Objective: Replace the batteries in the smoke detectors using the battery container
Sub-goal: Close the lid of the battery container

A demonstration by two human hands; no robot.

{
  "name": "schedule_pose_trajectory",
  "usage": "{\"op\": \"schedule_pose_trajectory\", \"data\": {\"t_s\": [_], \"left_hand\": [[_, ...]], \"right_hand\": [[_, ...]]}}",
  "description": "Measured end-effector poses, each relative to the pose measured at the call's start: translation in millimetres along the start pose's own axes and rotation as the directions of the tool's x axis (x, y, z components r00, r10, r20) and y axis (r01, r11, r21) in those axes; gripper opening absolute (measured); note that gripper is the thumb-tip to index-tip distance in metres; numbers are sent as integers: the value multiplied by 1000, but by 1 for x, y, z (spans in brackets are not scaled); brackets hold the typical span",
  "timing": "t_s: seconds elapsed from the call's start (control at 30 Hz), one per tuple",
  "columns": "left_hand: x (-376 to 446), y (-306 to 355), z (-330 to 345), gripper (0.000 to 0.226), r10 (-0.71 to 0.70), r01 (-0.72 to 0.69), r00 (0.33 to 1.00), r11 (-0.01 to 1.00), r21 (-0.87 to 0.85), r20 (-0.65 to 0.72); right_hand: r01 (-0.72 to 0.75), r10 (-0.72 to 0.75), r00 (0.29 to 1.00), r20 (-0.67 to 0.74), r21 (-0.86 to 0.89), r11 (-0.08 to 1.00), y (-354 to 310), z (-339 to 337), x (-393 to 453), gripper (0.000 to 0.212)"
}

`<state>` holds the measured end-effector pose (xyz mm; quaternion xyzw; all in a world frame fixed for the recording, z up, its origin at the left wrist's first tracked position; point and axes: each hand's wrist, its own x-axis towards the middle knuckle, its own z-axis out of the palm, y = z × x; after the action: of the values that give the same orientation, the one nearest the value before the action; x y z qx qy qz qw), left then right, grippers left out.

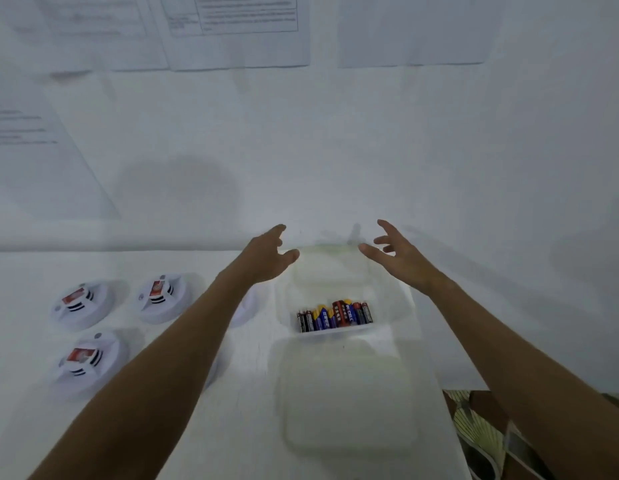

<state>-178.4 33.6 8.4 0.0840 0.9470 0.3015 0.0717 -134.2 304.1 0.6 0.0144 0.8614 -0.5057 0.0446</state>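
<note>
A translucent plastic battery container (391, 306) stands open on the white table (238, 427), with several batteries (335, 316) lined up along its near wall. Its lid (349, 396) lies flat on the table in front of it. My left hand (270, 258) hovers above the container's far left corner, fingers relaxed and holding nothing. My right hand (398, 254) hovers above the far right corner, fingers spread and empty. White smoke detectors with red labels lie to the left: one (83, 303), another (160, 294) and a third (84, 358). My left forearm partly hides more white round shapes.
The white wall (335, 150) rises just behind the table, with printed sheets (238, 29) stuck to it. The table's right edge runs close to the container, with patterned floor (481, 431) beyond it.
</note>
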Motion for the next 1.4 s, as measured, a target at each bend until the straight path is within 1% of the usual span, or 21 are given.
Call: {"op": "schedule_pose_trajectory", "data": {"t_s": [0.07, 0.17, 0.33, 0.37, 0.43, 0.57, 0.63, 0.7, 0.77, 0.83, 0.97, 1.07, 1.13, 1.17, 1.3, 1.4], "left_hand": [[18, -8, 12, 67, -42, 40, 998, 998, 45, 50], [38, -14, 27, 64, -76, 67, 990, 994, 84, 120], [52, -16, 39, 73, -119, 118, 990, 993, 19, 72], [53, -17, 40, 76, -130, 131, 990, 991, -10, 62], [52, -21, 44, 81, -151, 154, 988, 979, -132, 31], [47, -21, 56, 80, -186, 135, 978, 905, -402, -89], [44, -17, 59, 77, -209, 123, 973, 834, -538, -100], [42, -14, 59, 74, -213, 96, 970, 783, -615, -119], [41, -10, 54, 69, -208, 55, 961, 787, -614, -181], [38, -1, 41, 67, -188, 8, 956, 783, -622, -225], [23, 20, 11, 65, -127, -82, 946, 794, -603, -297], [4, 30, -2, 63, -106, -117, 940, 793, -598, -324], [-12, 32, -2, 62, -102, -110, 940, 814, -570, -326], [-20, 30, 0, 61, -101, -98, 942, 828, -552, -320], [-51, 15, 19, 59, -141, -21, 950, 860, -509, -278], [-67, 8, 33, 57, -179, 32, 948, 875, -483, -262]], "right_hand": [[-78, 77, 997, 20, 49, 996, 11, 6, 12, 85], [-145, 139, 988, 73, 85, 986, 24, 16, 23, 90], [-170, 163, 984, 67, 116, 979, 25, 24, 29, 73], [-173, 167, 984, 64, 109, 979, 26, 25, 30, 71], [-166, 160, 986, 55, 129, 978, 27, 29, 32, 72], [-144, 136, 989, 61, 171, 975, 25, 37, 38, 83], [-128, 124, 992, 35, 262, 956, 22, 38, 39, 90], [-109, 111, 994, 16, 367, 924, 19, 35, 37, 91], [-71, 89, 996, -19, 448, 891, 16, 30, 33, 89], [-19, 59, 996, -73, 465, 885, 11, 23, 29, 84], [92, -39, 990, -136, 407, 909, -4, 8, 15, 71], [131, -92, 988, -126, 352, 927, -17, 1, 3, 58], [132, -100, 989, -110, 337, 932, -19, 1, -6, 52], [129, -102, 990, -99, 333, 934, -19, 2, -13, 52], [91, -84, 996, -35, 329, 940, -1, 15, -46, 67], [55, -58, 998, 1, 304, 951, 9, 23, -60, 59]]}}
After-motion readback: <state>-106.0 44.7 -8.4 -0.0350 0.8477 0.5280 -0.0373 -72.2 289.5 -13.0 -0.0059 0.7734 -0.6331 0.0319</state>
